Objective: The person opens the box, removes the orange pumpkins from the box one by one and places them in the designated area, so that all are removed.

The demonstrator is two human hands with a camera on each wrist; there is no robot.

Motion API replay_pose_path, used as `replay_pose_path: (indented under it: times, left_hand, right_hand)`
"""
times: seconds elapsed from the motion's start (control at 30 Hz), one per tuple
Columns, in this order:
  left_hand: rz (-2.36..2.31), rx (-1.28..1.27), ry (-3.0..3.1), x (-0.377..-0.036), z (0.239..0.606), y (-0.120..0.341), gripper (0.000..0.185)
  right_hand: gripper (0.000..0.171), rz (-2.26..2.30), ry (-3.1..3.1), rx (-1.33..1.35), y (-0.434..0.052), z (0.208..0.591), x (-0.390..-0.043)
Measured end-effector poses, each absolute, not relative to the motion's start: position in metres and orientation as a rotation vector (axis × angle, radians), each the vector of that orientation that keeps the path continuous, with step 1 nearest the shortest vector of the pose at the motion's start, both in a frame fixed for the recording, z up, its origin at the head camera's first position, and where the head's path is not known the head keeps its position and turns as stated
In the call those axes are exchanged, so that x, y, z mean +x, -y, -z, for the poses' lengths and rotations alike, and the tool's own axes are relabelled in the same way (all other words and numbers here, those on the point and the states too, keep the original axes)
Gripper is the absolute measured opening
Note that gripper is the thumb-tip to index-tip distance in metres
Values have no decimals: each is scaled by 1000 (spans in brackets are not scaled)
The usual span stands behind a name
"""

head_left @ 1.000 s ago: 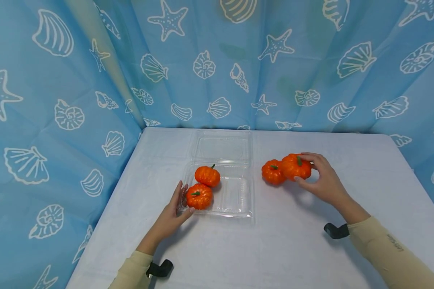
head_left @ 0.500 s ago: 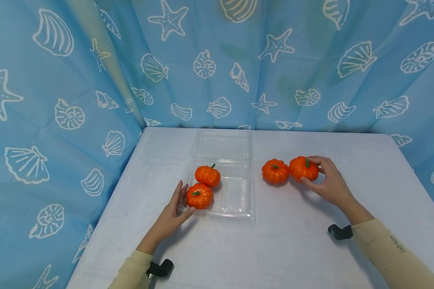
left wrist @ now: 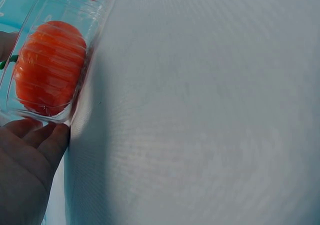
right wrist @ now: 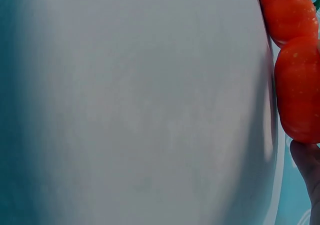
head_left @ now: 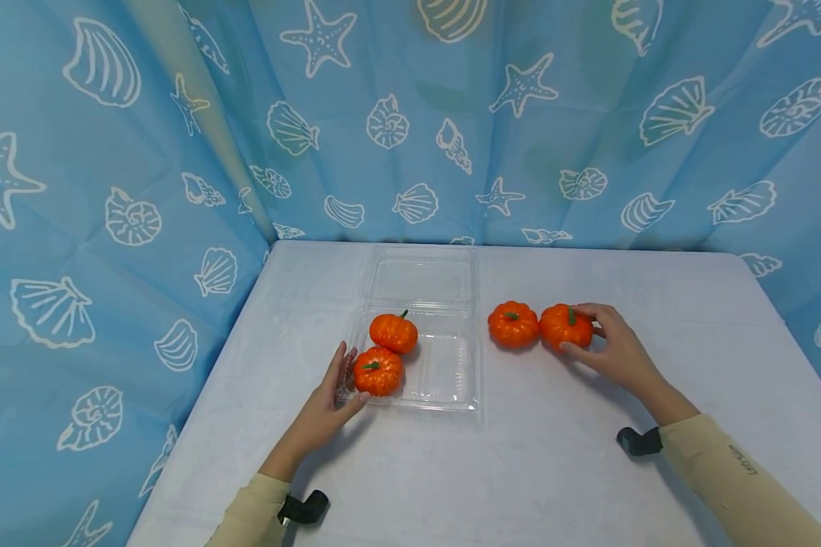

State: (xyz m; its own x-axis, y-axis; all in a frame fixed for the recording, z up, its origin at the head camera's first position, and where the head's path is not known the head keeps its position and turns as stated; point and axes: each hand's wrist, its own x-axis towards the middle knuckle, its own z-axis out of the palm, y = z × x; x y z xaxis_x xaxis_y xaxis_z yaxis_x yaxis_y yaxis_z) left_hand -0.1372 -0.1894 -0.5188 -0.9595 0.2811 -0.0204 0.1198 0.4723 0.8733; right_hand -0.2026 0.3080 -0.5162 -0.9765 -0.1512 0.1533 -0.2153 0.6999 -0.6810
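Note:
At the left, an open clear plastic clamshell container (head_left: 445, 372) holds two small orange pumpkins, a rear pumpkin (head_left: 393, 334) and a front pumpkin (head_left: 379, 372), both with green stems. My left hand (head_left: 321, 418) holds its near left corner, fingers along the left wall and thumb at the front rim. In the left wrist view, the fingertips (left wrist: 59, 132) meet the clear wall beside a pumpkin (left wrist: 50, 67). My right hand (head_left: 619, 353) grips another pumpkin (head_left: 565, 327) from its right side. That one is right up against a fourth pumpkin (head_left: 512, 324) on the white cloth.
Behind the container's base, its clear lid (head_left: 420, 279) lies folded back on the white-covered table (head_left: 492, 471). A blue curtain (head_left: 410, 137) with white shells and starfish hangs along the back and left. A dark wrist mount sits on each forearm.
My right hand moved its pumpkin right and down to the cloth, then slightly left against the other loose pumpkin, which shifted left. The left hand and container stayed put.

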Motion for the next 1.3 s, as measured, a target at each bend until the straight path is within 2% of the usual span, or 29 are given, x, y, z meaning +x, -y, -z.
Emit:
replay_pose_path:
  times: [0.6,1.3]
  left_hand:
    - [-1472,336,-2557,-137,517,189,96]
    - [-1482,345,-2564,-137,520,190,96]
  right_hand:
    - [85,-1116,2962,154,-306,515,-206]
    - [82,-1081,2881,236,-308,511,-205]
